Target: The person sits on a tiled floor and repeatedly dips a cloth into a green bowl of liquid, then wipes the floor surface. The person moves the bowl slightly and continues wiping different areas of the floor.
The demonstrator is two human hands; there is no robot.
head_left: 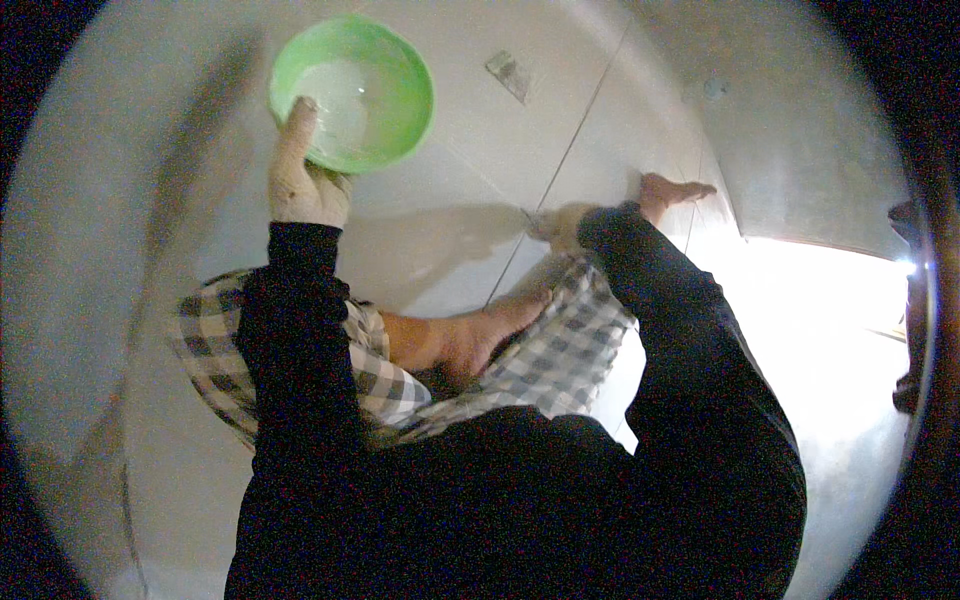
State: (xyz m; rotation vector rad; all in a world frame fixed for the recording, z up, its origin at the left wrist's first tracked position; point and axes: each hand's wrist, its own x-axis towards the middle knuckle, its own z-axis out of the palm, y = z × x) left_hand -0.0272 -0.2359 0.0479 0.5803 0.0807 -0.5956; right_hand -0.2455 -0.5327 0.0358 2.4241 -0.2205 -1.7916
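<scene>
Left hand [305,185] clasping green bowl [408,90], thumb over near-left rim.
Bowl: round, whitish contents [342,105] inside, at the far left part of the tiled floor [460,130], left of the tile seam [585,115]. Small flat piece [510,76]: on the floor, between bowl and seam. Right hand [563,226]: near the bare foot [672,195]; dim, grip cannot be told.

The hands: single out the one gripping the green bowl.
The left hand: its thumb laps over the rim of the green bowl. The right hand is apart from the bowl, near the checked cloth.
</scene>
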